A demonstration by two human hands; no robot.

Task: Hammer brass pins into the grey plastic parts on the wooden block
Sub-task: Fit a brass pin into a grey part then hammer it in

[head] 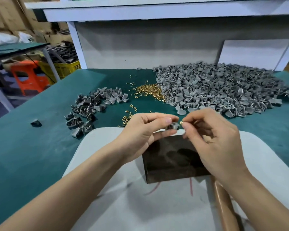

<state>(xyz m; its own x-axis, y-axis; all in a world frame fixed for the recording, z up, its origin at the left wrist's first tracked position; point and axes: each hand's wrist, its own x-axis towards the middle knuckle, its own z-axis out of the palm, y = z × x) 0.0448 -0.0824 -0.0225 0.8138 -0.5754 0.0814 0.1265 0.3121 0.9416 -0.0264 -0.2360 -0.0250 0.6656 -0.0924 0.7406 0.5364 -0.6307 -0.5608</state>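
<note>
left hand (145, 130): pinches grey part (173, 126)
right hand (212, 135): pinches brass pin (181, 122)
12 o'clock: pin heap (148, 90), parts pile (215, 90)
block (170, 157): hands overlap it
handle (223, 205), 5 o'clock: cut off

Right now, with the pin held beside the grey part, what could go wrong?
1. The brass pin is tiny, only pinched by the right hand; it may slip and vanish among the loose pins.
2. The left hand alone seems to support the grey part, off the wooden block, so the pin might enter tilted.
</note>
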